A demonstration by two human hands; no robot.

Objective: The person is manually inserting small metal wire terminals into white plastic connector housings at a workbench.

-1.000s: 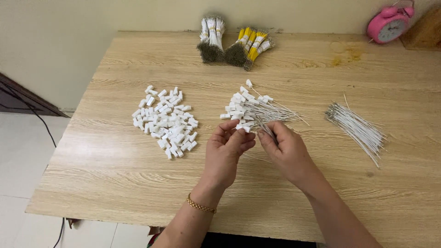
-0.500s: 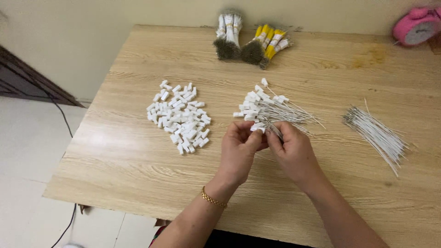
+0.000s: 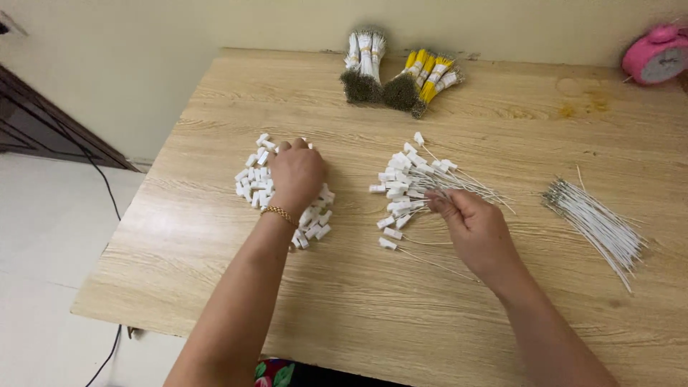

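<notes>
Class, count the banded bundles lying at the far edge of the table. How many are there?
6, maybe more hidden: three white-banded bundles on the left, three yellow-banded bundles fanned out beside them on the right.

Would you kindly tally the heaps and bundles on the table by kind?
Loose heap of white plastic caps: 1
Heap of capped wires: 1
Bare white wire bundle: 1
White-banded bundles: 1 cluster
Yellow-banded bundles: 1 cluster
Pink clock: 1
Total: 6
</notes>
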